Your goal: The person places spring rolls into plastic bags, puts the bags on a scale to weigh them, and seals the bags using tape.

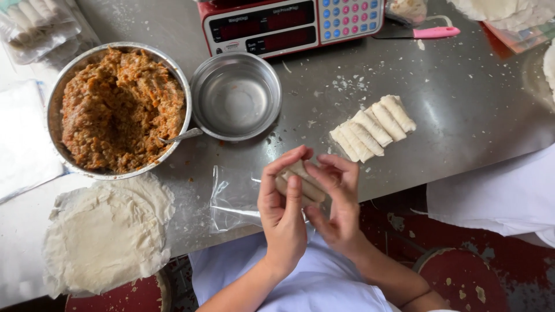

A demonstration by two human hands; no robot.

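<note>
my left hand (pixel 281 209) and right hand (pixel 337 199) are both wrapped around a few pale rolls (pixel 300 179), low in the middle of the frame, above a clear plastic bag (pixel 231 199) on the steel table (pixel 462 110). more finished rolls (pixel 373 127) lie right of centre.

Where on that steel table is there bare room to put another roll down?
Bare steel table lies right of the finished rolls, below the pink-handled tool. A smaller patch sits between the empty bowl and the rolls. The left side is crowded: filling bowl, wrapper stack.
</note>
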